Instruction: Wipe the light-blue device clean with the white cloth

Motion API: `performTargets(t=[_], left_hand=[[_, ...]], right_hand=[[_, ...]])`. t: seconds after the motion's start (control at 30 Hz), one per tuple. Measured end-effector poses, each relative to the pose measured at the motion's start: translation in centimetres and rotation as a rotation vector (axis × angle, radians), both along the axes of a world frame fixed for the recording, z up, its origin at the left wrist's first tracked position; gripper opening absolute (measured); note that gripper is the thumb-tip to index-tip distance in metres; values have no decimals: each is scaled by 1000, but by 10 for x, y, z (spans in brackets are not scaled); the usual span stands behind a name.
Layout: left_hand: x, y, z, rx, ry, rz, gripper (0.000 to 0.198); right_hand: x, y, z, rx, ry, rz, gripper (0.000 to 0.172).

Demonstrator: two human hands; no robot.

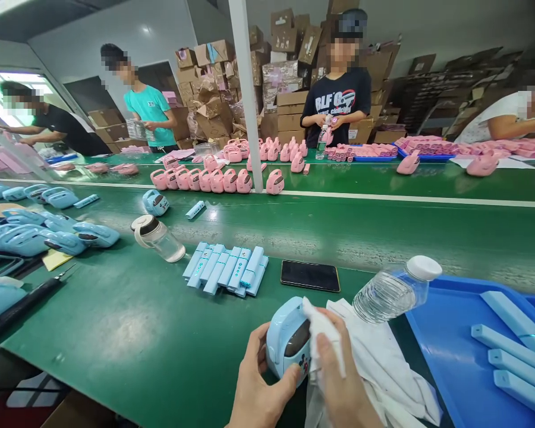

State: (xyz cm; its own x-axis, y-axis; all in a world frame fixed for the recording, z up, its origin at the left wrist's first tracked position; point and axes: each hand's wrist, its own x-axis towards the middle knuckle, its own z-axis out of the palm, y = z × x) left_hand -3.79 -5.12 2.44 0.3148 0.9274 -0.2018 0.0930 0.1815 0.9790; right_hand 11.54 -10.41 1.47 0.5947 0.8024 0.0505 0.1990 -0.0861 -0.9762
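Note:
My left hand (pixel 263 380) wraps round a light blue plastic casing (pixel 282 342) with a handle on top, a dark oval window and a small printed figure on its front. In my right hand (pixel 341 374) is a white cloth (pixel 323 327), pressed against the right side of the casing. More white cloth (pixel 383 362) lies bunched on the table beside that hand. Beyond the casing, a stack of light blue rectangular plastic pieces (pixel 227 267) rests on the green table, with a black phone (pixel 310 276) to its right.
A clear bottle (pixel 383 294) lies tilted against a blue tray (pixel 455 333) holding long blue pieces. At left are a drinking bottle (pixel 160 238), a black electric screwdriver (pixel 22 303) and many blue casings (pixel 22 232). Across the belt, people stand behind pink casings (pixel 216 180).

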Motion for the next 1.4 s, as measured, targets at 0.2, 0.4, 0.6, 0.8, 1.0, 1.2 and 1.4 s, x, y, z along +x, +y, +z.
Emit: performTargets(t=[0.2,0.4,0.6,0.8,1.0,1.2,1.4], left_hand=[[3,0,-1,57,51,-73,66],[-6,10,-3,-29,-39,-142,72],[-5,8,-2,22,-13,-141,65],[-6,12,-3,111,55,-188,67],[3,9,-9,176,78,-223,98],[8,9,0,155,157,-119,91],[-5,13,11,332,335,-145,84]], right_hand=[[-10,5,0,-90,-384,83,34],[-14,-7,-1,194,-802,315,48],[16,4,1,27,-535,125,23],[14,10,4,14,-209,218,22],[36,20,-6,-92,-16,83,41],[31,-1,-5,-78,-51,184,33],[23,0,-3,-155,49,155,41]])
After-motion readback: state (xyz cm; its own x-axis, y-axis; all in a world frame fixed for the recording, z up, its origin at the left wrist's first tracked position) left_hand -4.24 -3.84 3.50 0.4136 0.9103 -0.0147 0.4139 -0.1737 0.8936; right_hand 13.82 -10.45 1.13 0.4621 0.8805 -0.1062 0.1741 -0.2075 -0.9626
